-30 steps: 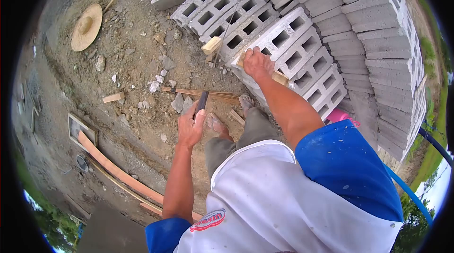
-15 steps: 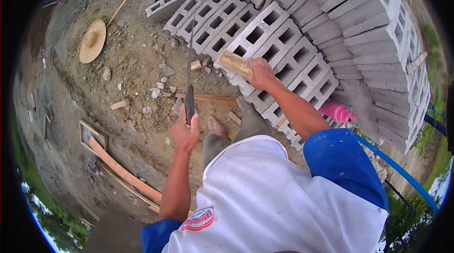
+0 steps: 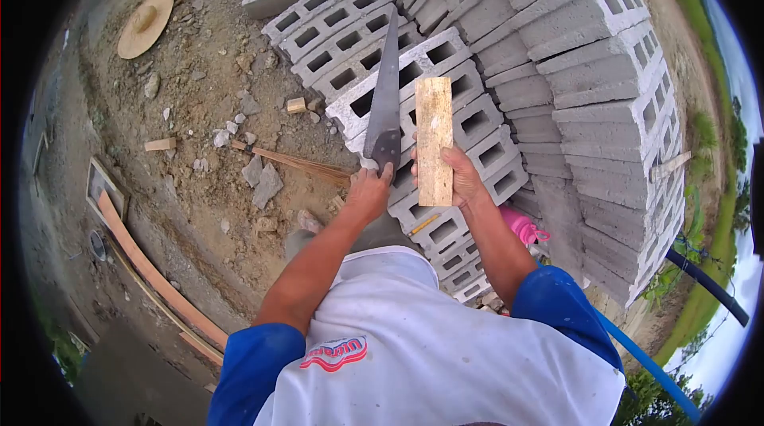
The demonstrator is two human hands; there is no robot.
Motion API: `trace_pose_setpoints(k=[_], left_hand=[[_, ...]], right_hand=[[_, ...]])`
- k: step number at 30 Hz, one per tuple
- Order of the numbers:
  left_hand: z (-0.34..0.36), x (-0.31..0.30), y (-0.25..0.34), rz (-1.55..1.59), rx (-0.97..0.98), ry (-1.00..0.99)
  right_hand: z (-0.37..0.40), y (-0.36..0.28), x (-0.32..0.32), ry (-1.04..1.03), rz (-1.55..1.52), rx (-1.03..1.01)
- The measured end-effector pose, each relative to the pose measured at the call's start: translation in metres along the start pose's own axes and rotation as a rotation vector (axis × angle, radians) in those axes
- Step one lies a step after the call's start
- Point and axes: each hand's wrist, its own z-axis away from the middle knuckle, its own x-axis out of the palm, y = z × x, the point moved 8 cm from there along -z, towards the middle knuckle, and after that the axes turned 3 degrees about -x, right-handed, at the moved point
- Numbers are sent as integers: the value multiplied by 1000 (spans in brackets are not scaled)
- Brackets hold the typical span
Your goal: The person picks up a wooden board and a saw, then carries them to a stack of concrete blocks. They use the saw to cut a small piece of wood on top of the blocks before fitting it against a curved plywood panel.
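Observation:
My left hand (image 3: 369, 194) is closed round the dark handle of a handsaw (image 3: 385, 92), whose grey blade points away from me over the concrete blocks. In my right hand (image 3: 463, 175) is a short wooden block (image 3: 434, 140), gripped near its lower end and held lengthwise with its broad face up. Saw and wood are side by side, with a small gap between them. Below both lie hollow concrete blocks (image 3: 485, 120) with rectangular holes. A yellow pencil (image 3: 424, 224) rests on the blocks just below the wood.
More concrete blocks (image 3: 605, 140) are stacked high on the right, with a pink bottle (image 3: 521, 225) beside them. A straw hat (image 3: 146, 23), wooden strips (image 3: 294, 162), stones (image 3: 267, 186) and a long curved board (image 3: 159, 279) lie on the dirt at left. A blue hose (image 3: 649, 366) runs lower right.
My left hand has brought the saw rightward and turned its blade flatter to view, closer to the wood. My right hand has turned the wood from slanted to upright in view and drawn it nearer.

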Motion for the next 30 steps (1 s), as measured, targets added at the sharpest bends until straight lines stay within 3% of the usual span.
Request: trace_pose_setpoints(k=[3, 7, 10, 11, 13, 14, 16, 20, 23, 26, 30], left_hand=[[18, -45, -22, 446, -64, 29], [78, -150, -63, 1283, -197, 466], [128, -179, -80, 1405, -100, 692], [146, -179, -88, 1270, -119, 732], [191, -157, -101, 1467, -199, 749], [221, -148, -106, 1533, -210, 853], [280, -123, -106, 1664, -197, 1041], [416, -54, -95, 1838, -272, 1210], [543, -4, -55, 1739, -468, 1291], [637, 76, -16, 1696, -521, 1506], [737, 159, 48, 1673, -782, 1603]], right_hand=[[-8, 11, 30, -135, 12, 126], [-7, 47, 84, -328, 95, 362], [-1, 88, 135, -476, 501, 490], [4, 104, 151, -545, 640, 502], [15, 140, 169, -599, 666, 585], [23, 153, 182, -667, 755, 600], [42, 183, 203, -857, 982, 631], [112, 260, 261, -1203, 1286, 631], [183, 333, 284, -1441, 1358, 689], [263, 399, 308, -1683, 1503, 740], [371, 475, 336, -2154, 1672, 514]])
